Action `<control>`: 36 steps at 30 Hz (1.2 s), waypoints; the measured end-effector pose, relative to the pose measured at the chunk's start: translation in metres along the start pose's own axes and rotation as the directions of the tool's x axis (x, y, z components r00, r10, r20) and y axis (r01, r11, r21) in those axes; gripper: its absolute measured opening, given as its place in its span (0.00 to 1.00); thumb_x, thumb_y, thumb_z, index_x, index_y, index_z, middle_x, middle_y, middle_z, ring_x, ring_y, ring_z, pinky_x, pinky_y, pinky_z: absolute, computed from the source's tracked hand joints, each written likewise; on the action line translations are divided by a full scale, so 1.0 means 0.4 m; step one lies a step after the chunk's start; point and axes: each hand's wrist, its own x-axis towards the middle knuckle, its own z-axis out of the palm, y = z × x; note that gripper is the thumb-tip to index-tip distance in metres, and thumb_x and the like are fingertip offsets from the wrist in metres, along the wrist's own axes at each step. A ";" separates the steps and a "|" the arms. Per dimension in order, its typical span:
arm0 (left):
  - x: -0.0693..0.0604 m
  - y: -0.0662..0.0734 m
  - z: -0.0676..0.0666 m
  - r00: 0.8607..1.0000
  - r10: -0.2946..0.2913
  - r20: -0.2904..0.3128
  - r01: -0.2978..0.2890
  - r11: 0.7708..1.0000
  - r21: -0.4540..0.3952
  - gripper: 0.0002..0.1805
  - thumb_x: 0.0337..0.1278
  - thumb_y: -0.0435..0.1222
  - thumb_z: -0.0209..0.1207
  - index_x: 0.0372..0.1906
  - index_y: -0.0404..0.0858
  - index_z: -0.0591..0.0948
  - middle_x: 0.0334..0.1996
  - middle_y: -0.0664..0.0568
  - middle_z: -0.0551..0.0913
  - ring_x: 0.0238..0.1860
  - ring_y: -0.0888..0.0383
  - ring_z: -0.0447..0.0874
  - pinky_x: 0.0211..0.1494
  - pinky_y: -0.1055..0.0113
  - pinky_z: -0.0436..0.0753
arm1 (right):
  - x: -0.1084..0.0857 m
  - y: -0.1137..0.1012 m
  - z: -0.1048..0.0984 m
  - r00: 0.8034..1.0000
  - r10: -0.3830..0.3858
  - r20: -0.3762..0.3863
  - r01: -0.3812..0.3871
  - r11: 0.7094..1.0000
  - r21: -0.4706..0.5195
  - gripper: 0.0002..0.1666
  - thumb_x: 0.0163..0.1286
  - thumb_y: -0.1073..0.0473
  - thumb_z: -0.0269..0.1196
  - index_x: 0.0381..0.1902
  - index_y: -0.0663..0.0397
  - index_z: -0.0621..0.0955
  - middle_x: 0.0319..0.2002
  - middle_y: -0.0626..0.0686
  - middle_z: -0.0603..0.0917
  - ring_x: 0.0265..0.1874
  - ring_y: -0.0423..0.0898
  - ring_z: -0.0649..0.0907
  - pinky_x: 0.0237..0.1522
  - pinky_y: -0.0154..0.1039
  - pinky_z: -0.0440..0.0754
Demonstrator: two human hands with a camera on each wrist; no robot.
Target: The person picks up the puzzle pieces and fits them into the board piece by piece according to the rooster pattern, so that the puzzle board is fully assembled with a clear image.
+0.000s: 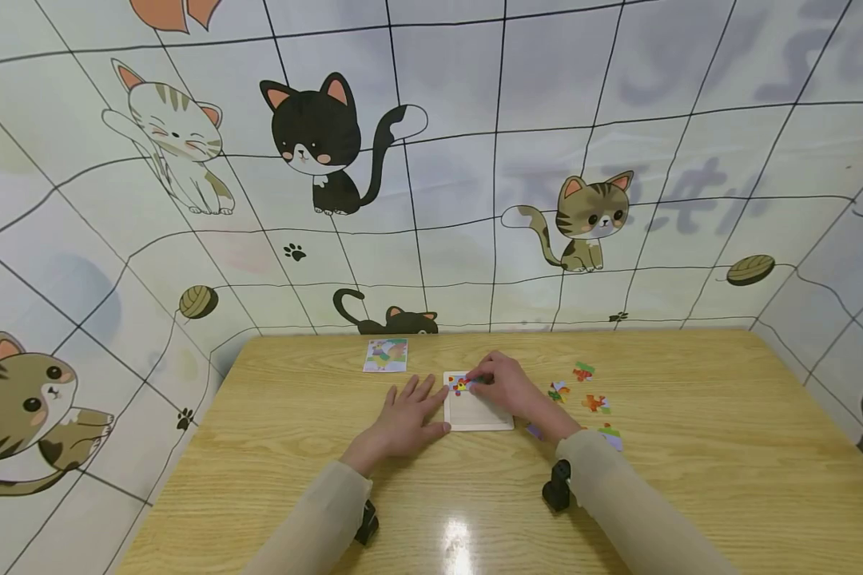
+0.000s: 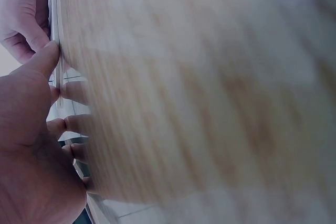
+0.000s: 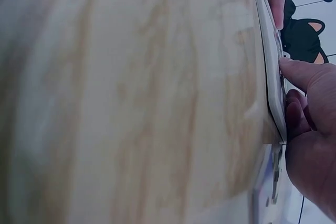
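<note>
Before cat-printed walls (image 1: 453, 184), we're resting our spread left grip (image 1: 407, 417) on the wood-grained bench (image 1: 288, 415), our right grip (image 1: 507, 387) pinching a puzzle piece (image 1: 471, 380).

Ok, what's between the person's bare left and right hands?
The pale, rectangular puzzle tray, with multicoloured jigsaw pieces in its far left corner, seen in the head view.

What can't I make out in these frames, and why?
Head: upper right of the tray, covered by the right hand; whether its fingertips pinch a piece is unclear.
Head: part of a purple piece, apparently under the right forearm.
Head: details on the square card, too small.
Head: the orange figure, cut off by the top edge.
Right wrist: the tray's face, seen edge-on.
</note>
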 end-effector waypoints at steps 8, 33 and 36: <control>0.001 0.004 0.000 1.000 0.003 -0.004 -0.004 1.000 -0.005 0.36 0.75 0.52 0.54 0.79 0.40 0.64 0.80 0.38 0.54 0.80 0.34 0.45 0.74 0.29 0.46 | -0.012 0.001 -0.020 1.000 -0.018 -0.013 0.018 0.999 0.035 0.12 0.68 0.63 0.70 0.49 0.60 0.88 0.42 0.53 0.80 0.36 0.45 0.77 0.38 0.40 0.77; 0.001 -0.002 0.004 1.000 -0.004 0.011 0.004 1.000 -0.005 0.37 0.75 0.52 0.54 0.80 0.42 0.62 0.81 0.40 0.51 0.80 0.35 0.41 0.74 0.30 0.42 | -0.165 0.208 -0.264 0.968 0.155 -0.198 -0.145 0.987 0.062 0.19 0.76 0.56 0.64 0.55 0.66 0.83 0.46 0.60 0.85 0.43 0.54 0.82 0.40 0.44 0.81; 0.002 -0.002 0.006 1.000 -0.002 0.011 0.002 1.000 -0.008 0.36 0.76 0.52 0.54 0.80 0.42 0.62 0.81 0.40 0.51 0.81 0.36 0.41 0.74 0.30 0.42 | -0.179 0.228 -0.278 0.959 0.186 -0.212 -0.180 0.983 0.047 0.18 0.76 0.57 0.65 0.55 0.65 0.83 0.46 0.59 0.85 0.44 0.54 0.82 0.42 0.44 0.80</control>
